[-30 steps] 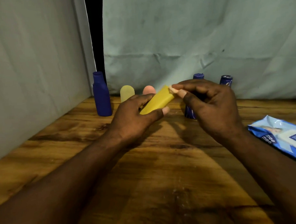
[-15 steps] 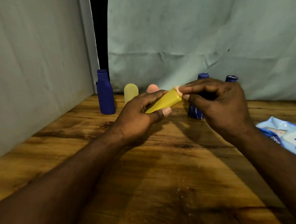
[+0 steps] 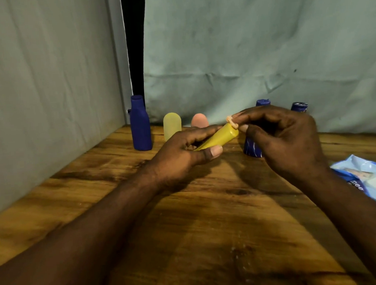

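Watching from my remote station, I see the left hand (image 3: 179, 156) wrapped round the yellow tube (image 3: 219, 137), held just above the wooden table (image 3: 188, 241) at mid-scene, its tip pointing right and slightly up. The right hand (image 3: 288, 140) pinches the small pale cap (image 3: 231, 121) at that tip between forefinger and thumb. Compared with a second ago, the cap shows more clearly past the fingertips and sits a little askew, so I judge it is being worked loose, though I cannot tell whether it is free yet. At the far edge a tall blue bottle (image 3: 140, 125) stands on the left, with a yellow domed cover (image 3: 172, 125) and a pink domed cover (image 3: 199, 120) to its right. A dark blue bottle (image 3: 252, 148) stands just behind the right hand, near enough to be knocked, with another blue container (image 3: 299, 107) beyond. A pack of wet wipes (image 3: 370, 179) lies at the right edge, well apart.
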